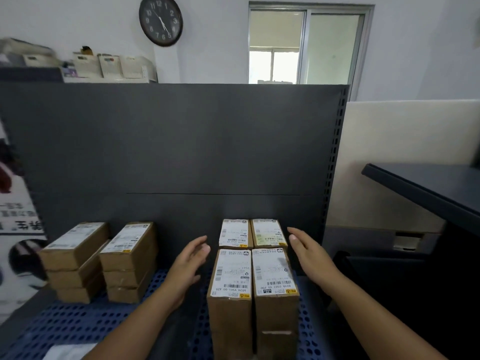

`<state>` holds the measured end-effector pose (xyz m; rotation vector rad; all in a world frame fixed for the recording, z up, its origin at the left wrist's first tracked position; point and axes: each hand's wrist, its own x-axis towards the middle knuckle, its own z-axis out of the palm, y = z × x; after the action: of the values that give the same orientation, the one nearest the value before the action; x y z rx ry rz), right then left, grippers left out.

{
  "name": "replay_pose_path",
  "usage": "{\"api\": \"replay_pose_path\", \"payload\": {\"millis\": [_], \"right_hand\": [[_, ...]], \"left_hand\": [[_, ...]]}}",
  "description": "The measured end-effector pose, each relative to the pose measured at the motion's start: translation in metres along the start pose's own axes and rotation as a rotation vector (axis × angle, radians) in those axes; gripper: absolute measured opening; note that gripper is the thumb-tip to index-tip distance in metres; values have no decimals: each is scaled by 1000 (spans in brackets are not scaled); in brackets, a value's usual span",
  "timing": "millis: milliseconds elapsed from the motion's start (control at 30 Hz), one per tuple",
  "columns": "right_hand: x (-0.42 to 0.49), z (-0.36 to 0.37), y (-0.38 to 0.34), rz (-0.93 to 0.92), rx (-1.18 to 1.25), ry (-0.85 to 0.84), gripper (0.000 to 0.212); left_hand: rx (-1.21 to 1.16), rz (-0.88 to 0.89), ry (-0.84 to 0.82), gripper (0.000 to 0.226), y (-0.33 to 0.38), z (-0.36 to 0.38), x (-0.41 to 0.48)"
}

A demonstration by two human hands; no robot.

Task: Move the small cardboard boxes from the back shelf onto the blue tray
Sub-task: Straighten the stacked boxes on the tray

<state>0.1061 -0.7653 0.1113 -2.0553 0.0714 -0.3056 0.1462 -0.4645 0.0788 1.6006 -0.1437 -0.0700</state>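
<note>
the wall clock [160,20] carries the numerals 1 to 12. seen upside down, the white label on the near left box [230,274] shows "602h v561 00 625" beside a barcode, with "v561" higher up. the label on the near right box [274,272] shows "804a c082 00 p00", also upside down. labels on the other boxes and the poster [18,224] at the left edge are too blurred to read.

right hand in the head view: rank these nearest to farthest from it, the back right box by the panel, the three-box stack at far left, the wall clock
From the right hand:
1. Back right box, just left of the fingers.
2. Far-left three-box stack, across the blue tray.
3. Wall clock, high on the wall behind.
</note>
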Motion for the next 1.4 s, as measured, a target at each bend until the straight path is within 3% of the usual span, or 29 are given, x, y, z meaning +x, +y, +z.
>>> {"api": "replay_pose_path", "payload": {"millis": [100,400,633,800,1000,1133,1400], "right_hand": [[-7,3,-27,-144,-106,-14,41],[-41,33,-89,-412,-326,-46,58],[-69,106,-143,-610,-318,10,59],[-74,181,-161,-559,-136,-96,70],[-61,277,-138,-367,-34,-223,90],[-43,326,-122,-172,25,-223,99],[-18,392,-96,-66,59,-171,102]], "left_hand": [[85,121,41,39,12,-8,-14],[355,294,156,66,30,-71,-70],[409,297,356,71,21,-153,-103],[473,257,490,82,2,-227,-106],[390,193,467,73,-32,-312,-84],[308,143,450,81,-56,-354,-56],[175,68,222,103,-104,-387,8]]}}
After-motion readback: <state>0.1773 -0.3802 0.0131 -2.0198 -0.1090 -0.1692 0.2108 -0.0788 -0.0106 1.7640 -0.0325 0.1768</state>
